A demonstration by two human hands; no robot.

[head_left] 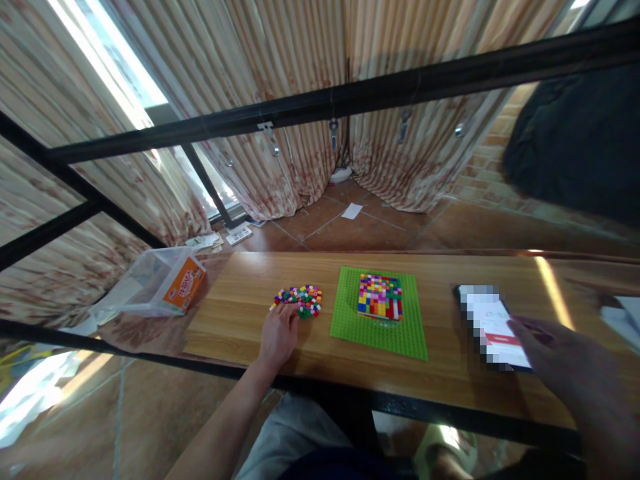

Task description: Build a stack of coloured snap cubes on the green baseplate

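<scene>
Wood-grain table (230,300) under both my hands. Green board (347,307) sits just right of my left hand (279,335), between it and my right (565,357). Phone (493,320) lit, beside my right fingertips; contact unclear. On the board: multicoloured brick block (380,297), rows packed close, green studs showing on all sides. That much is assembled; can't tell if its top layer is complete. Loose brick pile (311,293) at my left fingertips, still unplaced. Left fingers bunched at its edge; can't tell if they pinch a brick. Right hand blurred, finger spread unclear.
</scene>
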